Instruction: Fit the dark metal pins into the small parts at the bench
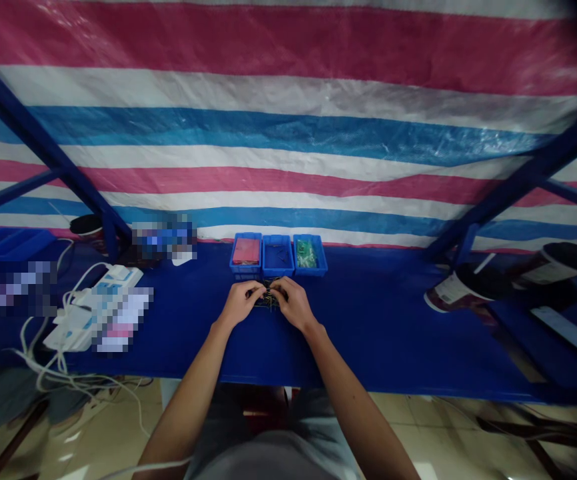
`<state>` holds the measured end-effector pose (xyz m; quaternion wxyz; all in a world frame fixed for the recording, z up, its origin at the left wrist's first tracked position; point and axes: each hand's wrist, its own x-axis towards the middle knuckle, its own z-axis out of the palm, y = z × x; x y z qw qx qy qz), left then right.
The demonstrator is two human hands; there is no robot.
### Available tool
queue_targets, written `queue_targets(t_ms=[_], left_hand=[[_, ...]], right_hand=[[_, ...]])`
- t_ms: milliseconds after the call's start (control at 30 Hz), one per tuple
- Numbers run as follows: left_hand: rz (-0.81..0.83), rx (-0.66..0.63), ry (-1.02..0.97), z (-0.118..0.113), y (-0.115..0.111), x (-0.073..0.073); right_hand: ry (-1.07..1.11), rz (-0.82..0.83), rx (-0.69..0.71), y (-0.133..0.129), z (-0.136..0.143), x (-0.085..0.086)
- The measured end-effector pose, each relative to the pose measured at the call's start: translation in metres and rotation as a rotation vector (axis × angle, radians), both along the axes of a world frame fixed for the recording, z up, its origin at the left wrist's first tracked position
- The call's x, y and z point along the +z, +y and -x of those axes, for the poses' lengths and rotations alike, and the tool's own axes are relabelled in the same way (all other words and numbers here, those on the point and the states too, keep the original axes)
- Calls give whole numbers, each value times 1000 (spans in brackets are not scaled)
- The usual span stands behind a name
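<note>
My left hand (242, 301) and my right hand (292, 301) are close together over the blue table, fingers bent inward and pinched. Between and under them is a small pile of thin dark and yellowish pieces (269, 300). What the fingertips grip is too small to make out. Just beyond the hands stand three small blue bins side by side. The left bin holds red-pink pieces (246, 251), the middle bin (277, 257) shows a few thin dark pieces, and the right one holds green and clear pieces (307, 254).
A white power strip (93, 310) with tangled white cables lies at the left. Dark-topped cups (456, 290) and a phone (568, 333) are at the right. Blue frame bars slant up on both sides before a striped sheet (288, 160).
</note>
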<state>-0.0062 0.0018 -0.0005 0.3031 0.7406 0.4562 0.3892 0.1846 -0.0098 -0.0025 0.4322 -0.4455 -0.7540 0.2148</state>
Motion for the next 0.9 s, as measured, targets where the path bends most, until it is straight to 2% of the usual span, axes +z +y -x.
queue_targets(t_ms=[533, 733, 900], left_hand=[[1, -10, 0, 0, 0, 0], [1, 8, -7, 1, 0, -1], [-3, 5, -8, 1, 1, -1]], right_hand=[[-49, 4, -56, 2, -1, -1], [52, 30, -33, 0, -1, 0], [22, 14, 0, 1, -1, 0]])
